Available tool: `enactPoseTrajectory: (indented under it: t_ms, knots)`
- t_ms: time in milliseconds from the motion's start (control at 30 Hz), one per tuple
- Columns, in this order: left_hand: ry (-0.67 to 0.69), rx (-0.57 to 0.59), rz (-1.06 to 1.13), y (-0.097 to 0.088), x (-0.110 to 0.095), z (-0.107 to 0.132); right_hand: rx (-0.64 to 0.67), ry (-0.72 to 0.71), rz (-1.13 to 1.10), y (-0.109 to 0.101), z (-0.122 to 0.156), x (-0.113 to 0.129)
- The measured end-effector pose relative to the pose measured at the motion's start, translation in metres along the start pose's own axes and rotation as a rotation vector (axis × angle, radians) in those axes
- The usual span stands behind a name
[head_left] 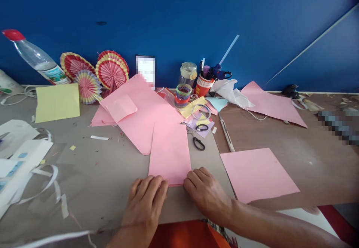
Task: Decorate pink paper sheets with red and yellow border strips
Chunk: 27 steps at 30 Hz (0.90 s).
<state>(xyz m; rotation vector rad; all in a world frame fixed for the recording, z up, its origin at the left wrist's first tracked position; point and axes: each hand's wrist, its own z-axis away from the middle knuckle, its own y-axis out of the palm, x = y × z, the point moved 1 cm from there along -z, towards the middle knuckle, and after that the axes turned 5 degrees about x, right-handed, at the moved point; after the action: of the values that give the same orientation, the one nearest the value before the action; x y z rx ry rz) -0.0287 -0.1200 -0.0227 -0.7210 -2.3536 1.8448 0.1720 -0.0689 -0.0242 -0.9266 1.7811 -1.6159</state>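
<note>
A pink sheet of paper (169, 154) lies in front of me, its near edge showing more than one layer, so it looks folded. My left hand (146, 199) is closed at its near left corner, fingers curled over the edge. At the near right corner my right hand (206, 190) is closed too, knuckles up, the thumb hidden. Behind the sheet, larger pink paper (146, 109) is spread, with a smaller pink piece (122, 108) on it. Another pink sheet (259, 173) lies flat to the right of my right hand.
Scissors (199, 143) and a utility knife (226, 132) lie beyond my right hand. Paper fans (112, 70), a bottle (39, 59), a jar (187, 74) and a red cup (203, 85) line the blue wall. Yellow paper (57, 103) and white strips (54, 182) lie left.
</note>
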Motion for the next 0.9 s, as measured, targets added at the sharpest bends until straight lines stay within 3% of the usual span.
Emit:
enactPoseTrajectory:
  t_ms: [100, 300, 433, 633, 767, 900]
  knots:
    - [-0.026, 0.085, -0.037, 0.010, -0.003, -0.011, 0.013, 0.000, 0.000, -0.001, -0.001, 0.001]
    - [-0.009, 0.153, -0.082, 0.007, -0.003, -0.019, 0.127, -0.010, -0.073, -0.002, 0.000, -0.005]
    - [-0.008, 0.179, -0.096, 0.011, -0.004, -0.017, 0.202, 0.013, -0.209, -0.016, 0.004, -0.018]
    - [-0.007, 0.120, -0.110, 0.015, -0.002, -0.017, -0.077, 0.148, -0.340, -0.046, 0.003, -0.018]
    - [-0.010, 0.126, -0.096, 0.009, -0.003, -0.020, -0.008, 0.012, -0.231, -0.027, -0.011, 0.006]
    - [-0.013, 0.153, -0.099, 0.006, -0.005, -0.019, -0.019, -0.094, -0.102, -0.002, -0.023, 0.017]
